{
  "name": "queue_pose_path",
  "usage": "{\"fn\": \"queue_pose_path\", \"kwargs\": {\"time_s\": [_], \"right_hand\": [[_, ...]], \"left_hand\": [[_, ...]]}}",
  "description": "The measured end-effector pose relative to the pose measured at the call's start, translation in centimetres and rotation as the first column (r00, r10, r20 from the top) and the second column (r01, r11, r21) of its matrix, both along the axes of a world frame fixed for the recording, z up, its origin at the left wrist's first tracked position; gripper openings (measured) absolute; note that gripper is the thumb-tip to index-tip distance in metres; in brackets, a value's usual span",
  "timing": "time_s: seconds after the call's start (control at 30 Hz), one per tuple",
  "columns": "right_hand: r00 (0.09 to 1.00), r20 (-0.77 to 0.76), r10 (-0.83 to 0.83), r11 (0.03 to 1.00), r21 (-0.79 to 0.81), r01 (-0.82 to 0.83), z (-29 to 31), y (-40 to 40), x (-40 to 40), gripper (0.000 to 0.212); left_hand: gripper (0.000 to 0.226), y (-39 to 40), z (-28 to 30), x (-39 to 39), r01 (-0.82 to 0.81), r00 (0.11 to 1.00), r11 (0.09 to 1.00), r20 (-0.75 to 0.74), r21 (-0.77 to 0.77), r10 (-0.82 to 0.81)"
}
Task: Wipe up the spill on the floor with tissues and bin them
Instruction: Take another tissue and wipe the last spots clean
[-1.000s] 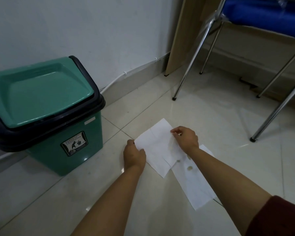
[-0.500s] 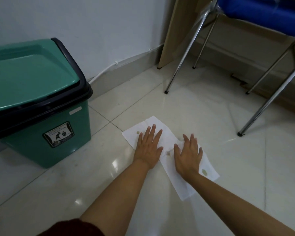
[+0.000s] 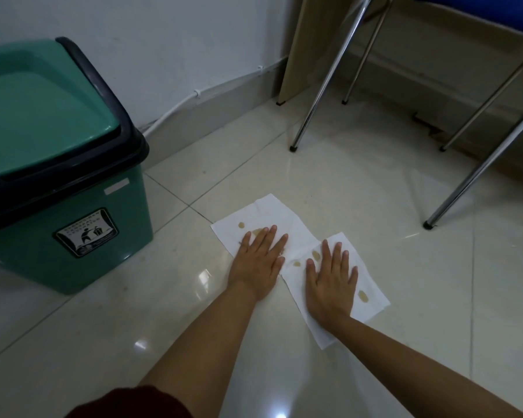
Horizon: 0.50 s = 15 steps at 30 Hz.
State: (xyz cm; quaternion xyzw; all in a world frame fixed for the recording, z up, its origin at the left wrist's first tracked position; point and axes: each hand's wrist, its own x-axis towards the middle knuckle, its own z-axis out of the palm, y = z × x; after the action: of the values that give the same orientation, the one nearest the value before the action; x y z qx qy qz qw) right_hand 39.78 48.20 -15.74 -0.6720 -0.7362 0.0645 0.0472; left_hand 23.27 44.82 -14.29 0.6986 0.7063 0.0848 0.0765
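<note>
Two white tissues lie flat and overlapping on the pale tiled floor. My left hand (image 3: pixel 258 260) presses palm down with straight fingers on the far tissue (image 3: pixel 266 212). On the near tissue (image 3: pixel 369 294) my right hand (image 3: pixel 329 279) lies flat in the same way. Yellow-brown wet spots (image 3: pixel 314 254) have soaked through both sheets around my fingers. The green bin (image 3: pixel 73 212) with a dark rim and a closed green swing lid stands at the left, about a hand's length from the tissues.
A chair's chrome legs (image 3: pixel 323 86) stand on the floor beyond and to the right of the tissues, with a blue seat above. A wooden panel (image 3: pixel 308 46) leans at the wall corner. A white cable (image 3: pixel 194 98) runs along the skirting.
My hands went from pinching and spreading the tissues to pressing flat on them. More brown spots have soaked through the paper. The view has shifted closer to the floor.
</note>
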Motion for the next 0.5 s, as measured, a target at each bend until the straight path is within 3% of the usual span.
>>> {"fn": "queue_pose_path", "kwargs": {"time_s": [0.1,0.17,0.23,0.3,0.4,0.5], "right_hand": [[1.0,-0.008,0.013,0.998,0.06,-0.013,0.3,-0.7,0.4,0.061],[0.997,0.029,-0.077,0.995,0.068,0.075,0.2,-1.3,0.5,0.071],[0.98,0.064,-0.189,0.982,0.008,0.189,-0.2,-1.3,0.3,0.07],[0.972,0.031,-0.231,0.973,-0.021,0.232,-0.3,-0.8,-0.5,0.067],[0.981,-0.079,-0.175,0.985,-0.013,0.175,0.1,0.1,-1.9,0.069],[0.987,-0.135,-0.084,0.996,0.004,0.085,0.1,1.3,-3.6,0.064]], "left_hand": [[0.051,0.1,0.6,0.2,-0.025,0.991,1.0,0.128,-0.007,0.026],[0.048,0.9,1.3,0.1,-0.071,0.97,0.997,0.234,0.035,0.061],[0.05,2.2,1.8,-0.2,-0.066,0.982,0.994,0.185,0.09,0.048],[0.055,3.2,1.7,-0.7,-0.046,0.993,0.998,0.108,0.036,0.042],[0.059,3.4,0.4,-1.2,-0.038,0.999,0.995,0.029,-0.09,0.041],[0.058,3.3,-0.4,-1.4,-0.036,0.998,0.997,0.048,-0.067,0.039]]}}
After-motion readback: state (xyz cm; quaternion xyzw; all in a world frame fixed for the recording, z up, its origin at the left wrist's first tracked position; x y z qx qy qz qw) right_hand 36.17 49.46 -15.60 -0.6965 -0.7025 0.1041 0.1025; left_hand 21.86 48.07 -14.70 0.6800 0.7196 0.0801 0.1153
